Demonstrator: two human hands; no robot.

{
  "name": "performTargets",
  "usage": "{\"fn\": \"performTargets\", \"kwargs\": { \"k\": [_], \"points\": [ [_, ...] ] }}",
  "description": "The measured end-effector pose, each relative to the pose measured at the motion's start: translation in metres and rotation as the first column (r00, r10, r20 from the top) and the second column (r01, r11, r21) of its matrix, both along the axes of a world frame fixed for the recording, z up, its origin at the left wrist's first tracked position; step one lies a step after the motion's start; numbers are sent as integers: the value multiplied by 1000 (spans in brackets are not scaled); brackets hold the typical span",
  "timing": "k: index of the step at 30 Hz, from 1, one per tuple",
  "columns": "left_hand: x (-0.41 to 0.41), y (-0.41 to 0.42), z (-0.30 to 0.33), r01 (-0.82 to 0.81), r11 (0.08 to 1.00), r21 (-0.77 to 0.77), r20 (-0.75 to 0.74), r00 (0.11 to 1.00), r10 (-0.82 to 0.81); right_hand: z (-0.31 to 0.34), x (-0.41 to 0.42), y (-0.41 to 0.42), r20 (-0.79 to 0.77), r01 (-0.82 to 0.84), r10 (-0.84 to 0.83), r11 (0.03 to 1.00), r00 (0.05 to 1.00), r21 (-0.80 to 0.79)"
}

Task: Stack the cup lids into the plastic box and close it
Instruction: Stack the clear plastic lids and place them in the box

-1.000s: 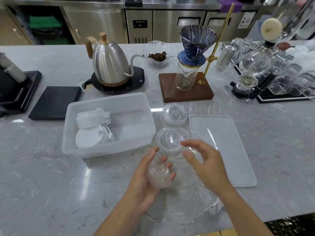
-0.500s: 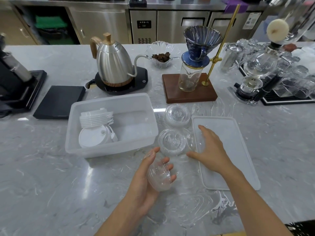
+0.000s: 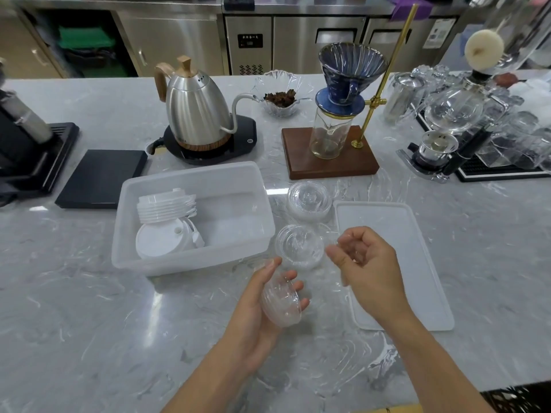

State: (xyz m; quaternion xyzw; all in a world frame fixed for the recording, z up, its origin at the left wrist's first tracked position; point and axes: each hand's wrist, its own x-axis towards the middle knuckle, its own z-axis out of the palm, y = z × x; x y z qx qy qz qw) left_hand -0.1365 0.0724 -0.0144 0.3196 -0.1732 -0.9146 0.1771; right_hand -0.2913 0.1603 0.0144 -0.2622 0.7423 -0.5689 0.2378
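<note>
Clear lids in our hands
Our left hand [image 3: 262, 305] grips stacked clear lids [image 3: 281, 299]; at 2 o'clock, our right hand [image 3: 366, 263] pinches one clear lid [image 3: 334, 238].

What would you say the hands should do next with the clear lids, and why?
Probably bring the right hand, which seems to pinch one clear lid, onto the clear stack in the left hand; two lid piles remain beside the plastic box.

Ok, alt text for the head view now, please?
Left hand holds a stack of clear cup lids over a marble counter; the right hand pinches another clear lid. Behind sit an open plastic box holding white lids, and its lid.
</note>
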Motion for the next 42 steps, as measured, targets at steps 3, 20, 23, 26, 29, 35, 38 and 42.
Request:
{"fn": "performTargets", "kwargs": {
  "k": [3, 20, 23, 26, 29, 35, 38, 42],
  "points": [
    [-4, 3, 3, -12, 1000, -29, 1, 1000, 12, 1, 27, 2, 23, -76, 79, 993, 997, -87],
    [-2, 8, 3, -51, 942, -332, 123, 988, 97, -13, 50, 9, 119, -343, 368, 920, 922, -188],
    [0, 7, -1, -51, 933, -357, 169, 978, 118, -24, 8, -1, -217, -183, 192, 981, 957, 61],
    [3, 7, -4, -29, 938, -347, 195, 975, 103, -33, -24, -19, -445, -143, 344, 893, 827, 426],
    [4, 9, -6, -11, 940, -342, 213, 973, 89, -36, -38, -34, -411, -108, 449, 768, 793, 631],
    [3, 7, -4, 14, 940, -340, 233, 970, 70, -36, -41, -46, -380, -103, 475, 720, 794, 687],
    [3, 6, -3, 13, 939, -343, 237, 969, 73, -37, -40, -45, -370, -82, 385, 778, 845, 623],
    [2, 6, -2, -3, 938, -346, 245, 965, 94, -33, -41, -36, -175, -54, 121, 938, 977, 342]
  ]
}}
